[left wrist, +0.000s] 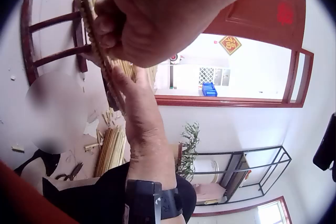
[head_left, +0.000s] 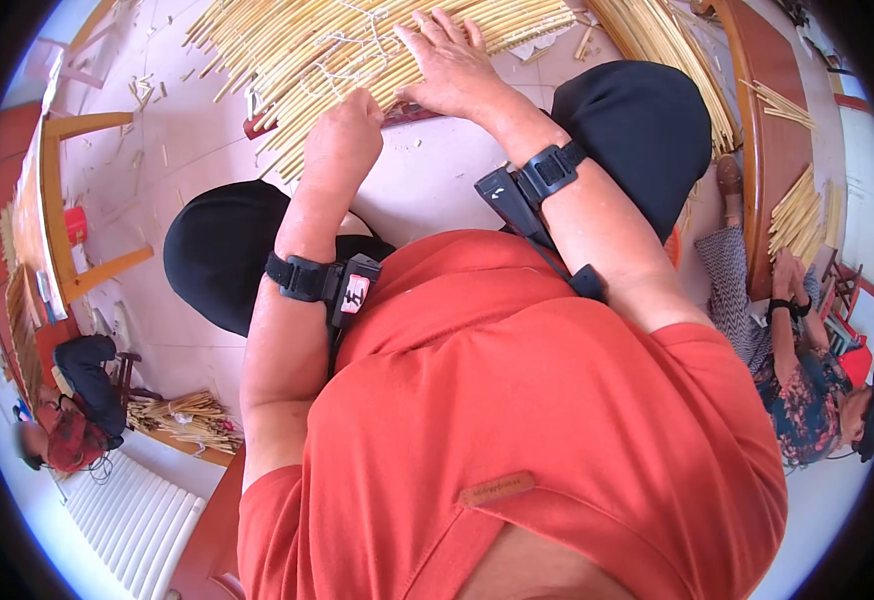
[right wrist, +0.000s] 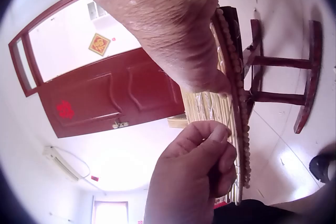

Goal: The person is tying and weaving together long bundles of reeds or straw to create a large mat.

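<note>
A mat of thin yellow sticks (head_left: 257, 45) lies before the person, with loose white string (head_left: 352, 75) across it. The left hand (head_left: 344, 145) is at the mat's near edge, fingers curled and thumb against the forefinger; in the right wrist view this hand (right wrist: 186, 174) seems to pinch a thin string, mostly hidden by the fingers. Beside it, the right hand (head_left: 452, 70) rests on the sticks with fingers spread. The left wrist view shows the left hand (left wrist: 152, 19) close up and the right hand (left wrist: 144, 106) with its thumb along the mat's edge.
A dark red wooden stand (right wrist: 281, 98) supports the mat. More sticks (head_left: 657, 50) lie at the right, and scraps (head_left: 142, 90) litter the floor. Another person (head_left: 802, 390) sits at the far right, and one (head_left: 77, 430) at the far left.
</note>
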Tool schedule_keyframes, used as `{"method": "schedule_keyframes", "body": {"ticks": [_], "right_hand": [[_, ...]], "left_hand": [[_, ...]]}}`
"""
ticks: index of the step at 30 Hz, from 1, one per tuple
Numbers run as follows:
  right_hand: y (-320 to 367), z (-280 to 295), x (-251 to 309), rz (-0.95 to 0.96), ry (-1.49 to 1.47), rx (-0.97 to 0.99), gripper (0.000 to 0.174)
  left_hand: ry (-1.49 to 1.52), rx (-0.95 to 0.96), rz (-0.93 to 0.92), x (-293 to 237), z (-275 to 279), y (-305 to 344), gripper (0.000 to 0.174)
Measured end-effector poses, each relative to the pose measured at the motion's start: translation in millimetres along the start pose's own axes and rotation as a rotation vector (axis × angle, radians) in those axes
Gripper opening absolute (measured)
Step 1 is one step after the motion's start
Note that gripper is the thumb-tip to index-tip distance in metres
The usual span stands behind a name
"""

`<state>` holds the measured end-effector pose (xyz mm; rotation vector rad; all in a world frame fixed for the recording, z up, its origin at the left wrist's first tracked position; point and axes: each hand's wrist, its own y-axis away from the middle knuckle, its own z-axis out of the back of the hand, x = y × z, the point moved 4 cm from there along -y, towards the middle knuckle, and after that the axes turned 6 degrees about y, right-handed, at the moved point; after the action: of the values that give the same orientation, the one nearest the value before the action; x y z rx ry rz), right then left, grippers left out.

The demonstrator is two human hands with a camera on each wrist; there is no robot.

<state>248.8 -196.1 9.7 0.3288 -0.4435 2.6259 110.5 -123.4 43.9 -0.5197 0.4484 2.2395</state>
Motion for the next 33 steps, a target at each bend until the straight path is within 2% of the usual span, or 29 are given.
{"method": "schedule_keyframes", "body": {"ticks": [1,2,3,4,5,6,7,9,11,12,13,14,16,17,19,20,22,23,25,26,31,33], "right_hand": [[-1.4,1.1,1.2,-0.018,-0.056,0.136,0.083],[-3.2,8.6,0.5,-0.019,-0.057,0.136,0.083],[-5.9,22.6,4.6,-0.018,-0.040,0.236,0.085],[-6.2,27.7,7.0,-0.017,-0.023,0.336,0.089],[-3.0,19.9,8.5,-0.016,-0.022,0.337,0.089],[-0.2,16.4,14.1,-0.009,0.169,0.215,0.091],[1.3,14.5,17.3,-0.002,0.360,0.090,0.094],[3.7,12.8,18.1,-0.024,0.357,0.106,0.095],[2.6,12.4,14.3,-0.055,0.355,0.122,0.096],[-1.7,10.9,11.0,-0.059,0.210,0.159,0.088],[-3.7,9.0,8.5,-0.062,0.064,0.197,0.080],[-6.4,8.6,5.7,-0.063,0.065,0.200,0.080],[-12.0,16.1,9.4,-0.101,0.012,0.466,0.102],[-7.7,17.9,12.7,-0.100,0.013,0.470,0.102],[-2.1,34.4,21.9,-0.018,0.136,0.103,0.074],[-2.6,27.0,19.7,-0.019,0.138,0.111,0.074],[-8.5,6.1,13.3,-0.044,0.132,0.267,0.083],[-8.9,2.7,12.8,-0.042,0.138,0.260,0.083],[-12.3,1.3,13.8,-0.095,0.149,0.431,0.096],[-14.2,1.1,13.2,-0.093,0.135,0.375,0.094],[-16.2,3.9,13.2,-0.062,0.130,0.355,0.096],[-15.3,8.4,15.3,-0.084,0.130,0.462,0.090]], "left_hand": [[-0.002,0.000,0.000,3.0,0.4,0.8,0.014],[0.038,0.083,0.002,5.0,-3.3,1.3,0.015],[0.078,0.166,0.004,6.8,-6.9,2.3,0.016],[0.078,0.166,0.005,9.3,-8.8,1.7,0.016],[0.258,0.231,0.065,13.4,-14.2,0.4,0.018],[0.438,0.295,0.124,13.2,-16.5,0.3,0.020],[0.440,0.296,0.124,12.6,-15.7,0.3,0.020],[0.904,0.344,0.333,13.5,-17.9,4.7,0.019],[1.009,0.364,0.342,14.8,-19.4,8.9,0.017],[1.114,0.378,0.349,13.6,-19.2,9.5,0.016],[1.116,0.382,0.348,11.6,-19.8,9.4,0.016],[1.096,0.356,0.336,9.4,-19.8,9.6,0.016],[1.079,0.330,0.331,6.6,-22.5,9.2,0.015],[1.055,0.295,0.321,6.1,-23.9,6.8,0.014],[1.033,0.263,0.314,4.4,-24.6,4.3,0.014],[1.069,0.262,0.332,4.2,-25.3,4.0,0.013],[1.108,0.259,0.344,5.1,-29.3,2.9,0.013],[1.152,0.249,0.383,8.1,-33.5,4.1,0.014],[1.185,0.239,0.417,6.5,-30.6,2.3,0.015],[1.205,0.234,0.399,6.6,-27.8,0.5,0.015],[1.188,0.255,0.361,9.1,-26.7,-2.5,0.016],[0.949,0.289,0.387,10.8,-27.9,-3.6,0.016]]}}
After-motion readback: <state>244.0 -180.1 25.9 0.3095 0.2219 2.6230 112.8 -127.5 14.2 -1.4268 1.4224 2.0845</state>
